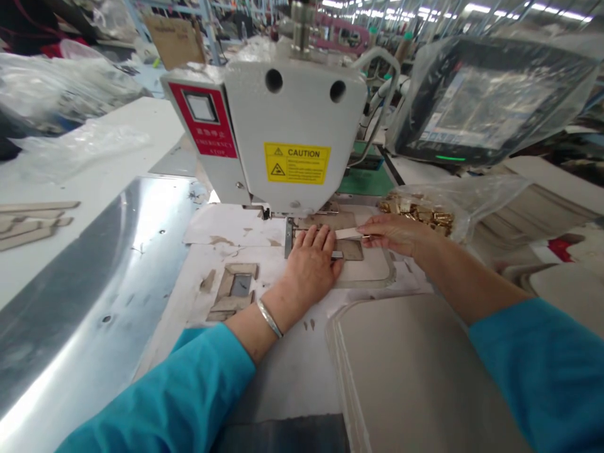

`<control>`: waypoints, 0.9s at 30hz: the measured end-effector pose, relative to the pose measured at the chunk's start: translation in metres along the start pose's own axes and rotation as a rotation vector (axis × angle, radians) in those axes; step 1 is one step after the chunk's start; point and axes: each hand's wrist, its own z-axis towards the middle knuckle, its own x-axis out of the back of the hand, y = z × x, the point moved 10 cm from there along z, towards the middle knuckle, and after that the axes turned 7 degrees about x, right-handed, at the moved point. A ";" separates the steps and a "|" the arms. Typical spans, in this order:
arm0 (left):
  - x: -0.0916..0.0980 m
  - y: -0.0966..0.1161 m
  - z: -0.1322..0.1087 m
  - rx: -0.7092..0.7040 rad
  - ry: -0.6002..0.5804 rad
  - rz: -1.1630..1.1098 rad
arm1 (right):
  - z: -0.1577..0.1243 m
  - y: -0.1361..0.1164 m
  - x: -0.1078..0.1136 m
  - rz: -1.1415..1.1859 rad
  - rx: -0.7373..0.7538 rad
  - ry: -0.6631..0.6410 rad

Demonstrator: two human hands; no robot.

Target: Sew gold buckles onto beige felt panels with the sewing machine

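My left hand [309, 261] lies flat, fingers spread, on a brown cut piece [325, 220] in a beige sewing template [372, 267], just in front of the presser foot [289, 238]. My right hand [394, 234] pinches a narrow cream strip [348, 233] between its fingers, holding it above the template near my left fingertips. The strip's far end sits against my left hand. The needle area is mostly hidden behind the machine head and my left hand.
A white industrial sewing machine head [278, 132] with a yellow caution label stands ahead. A plastic bag of gold metal fittings [418, 217] lies to the right, beyond a bagged control screen [486, 104]. Beige panels [415, 377] lie nearby; a steel table surface [94, 277] spreads left.
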 end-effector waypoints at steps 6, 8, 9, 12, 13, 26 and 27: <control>0.001 0.000 0.000 -0.004 0.002 0.006 | 0.001 0.002 0.002 -0.026 -0.013 0.033; 0.000 0.000 0.000 -0.002 -0.004 0.003 | 0.000 0.002 0.003 -0.032 -0.014 0.047; 0.000 0.000 0.000 0.000 -0.008 0.001 | -0.001 0.003 0.003 -0.034 -0.011 0.057; -0.001 -0.001 0.000 0.006 -0.006 0.000 | -0.003 0.003 0.003 -0.050 0.003 0.087; -0.001 -0.001 0.000 0.007 -0.003 0.000 | -0.004 0.003 0.002 -0.065 0.009 0.102; -0.001 0.017 0.001 -0.146 0.016 0.035 | 0.001 0.002 0.002 -0.451 0.009 0.077; -0.002 0.025 0.002 -0.205 0.019 0.034 | 0.001 0.003 0.002 -0.439 0.010 0.079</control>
